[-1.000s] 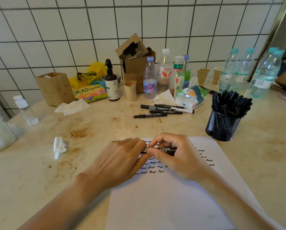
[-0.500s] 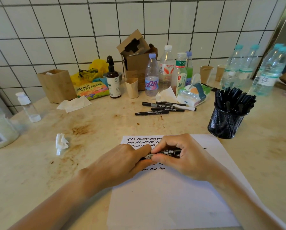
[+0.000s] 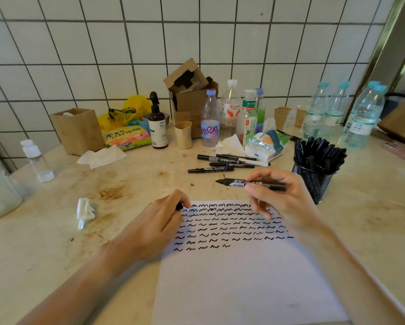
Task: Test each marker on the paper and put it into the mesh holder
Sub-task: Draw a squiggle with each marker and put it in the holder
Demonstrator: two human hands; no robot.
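Head view is filled mostly by a stained beige countertop (image 3: pixel 56 254), on which a white sheet of paper (image 3: pixel 243 289) is laid at the near centre; all places below are given relative to this paper. Its far half is covered with rows of black squiggles (image 3: pixel 232 227). Beyond the paper's far right corner a black mesh holder (image 3: pixel 314 184) is set upright, packed with black markers. Over the paper's far right part the right hand (image 3: pixel 283 200) is held, its thumb and fingers curled round an uncapped black marker (image 3: pixel 250 184), which is kept roughly level above the far edge with its tip pointing left. At the paper's far left corner the left hand (image 3: pixel 156 226) is rested, fingers curled round a small black piece, apparently the cap (image 3: pixel 179 205), only partly seen. Farther back than the paper, four loose markers (image 3: pixel 225 163) are laid on the counter. Left of the paper a crumpled white tissue (image 3: pixel 85 211) is seen.
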